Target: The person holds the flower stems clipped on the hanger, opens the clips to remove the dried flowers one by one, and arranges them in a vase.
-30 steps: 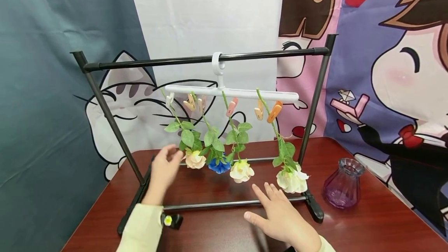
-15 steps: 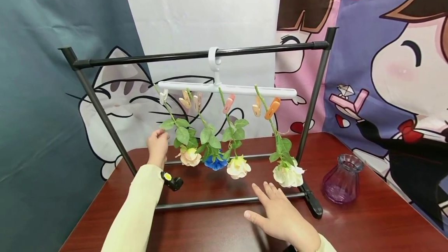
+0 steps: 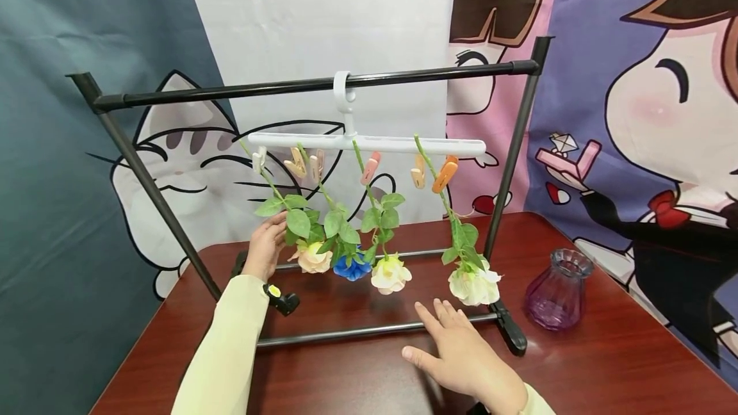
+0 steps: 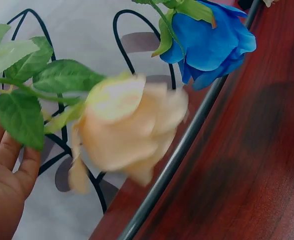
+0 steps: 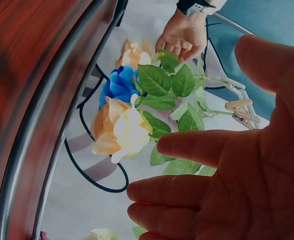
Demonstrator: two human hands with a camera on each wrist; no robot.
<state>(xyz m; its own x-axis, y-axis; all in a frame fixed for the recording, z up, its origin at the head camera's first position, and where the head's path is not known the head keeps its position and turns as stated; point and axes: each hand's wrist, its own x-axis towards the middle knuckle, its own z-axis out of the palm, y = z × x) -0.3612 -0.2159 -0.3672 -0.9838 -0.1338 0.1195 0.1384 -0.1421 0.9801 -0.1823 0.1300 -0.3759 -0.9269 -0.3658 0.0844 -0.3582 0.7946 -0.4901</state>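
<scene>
Four artificial flowers hang blossom-down by their stems from a white hanger (image 3: 398,143), held by clothespins. My left hand (image 3: 267,245) is at the leaves of the leftmost one, a peach rose (image 3: 314,257). In the left wrist view its fingers (image 4: 7,150) are relaxed, with the tips right at the leaves (image 4: 19,117), which partly cover them. To the right hang a blue rose (image 3: 352,266), a cream rose (image 3: 391,275) and a white rose (image 3: 475,284). My right hand (image 3: 467,357) hovers palm down below the white rose, fingers spread, holding nothing.
A black rack (image 3: 277,87) carries the hanger on its top bar. A purple glass vase (image 3: 556,290) stands on the red-brown table (image 3: 346,376) at right. More clothespins sit along the hanger, an orange one (image 3: 446,174) at its right. A printed cloth (image 3: 311,24) hangs behind.
My left hand first swung left and up away from the peach rose, then came right to its leaves. The head view shifted slightly. My right hand kept its pose.
</scene>
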